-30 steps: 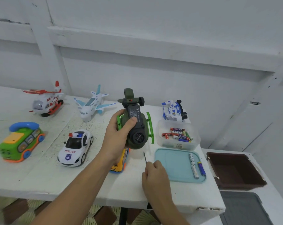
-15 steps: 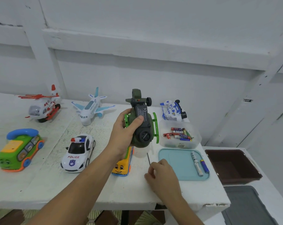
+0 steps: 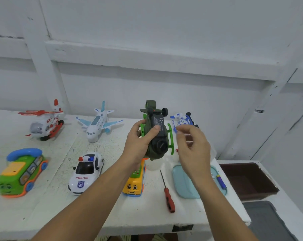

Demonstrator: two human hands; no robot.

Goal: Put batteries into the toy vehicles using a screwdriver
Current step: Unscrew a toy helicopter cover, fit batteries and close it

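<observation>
Beyond your left hand [image 3: 137, 148] rises a white-painted plank wall [image 3: 164, 32] with a horizontal ledge [image 3: 147, 53]; beneath it spreads a scuffed white wooden table [image 3: 34, 211], in soft even light.

Right hand [image 3: 193, 150] off screwdriver [image 3: 166, 191], lifted from near counter [image 3: 112, 214] edge. Now in air just right of green helicopter [image 3: 157, 136], beside its right skid. Fingers loosely bent, blurred. Screwdriver released: flat on counter between yellow bus [image 3: 134, 185] and teal tray [image 3: 183, 185], red handle near, tip far. Raised forearm now crosses tray.
</observation>
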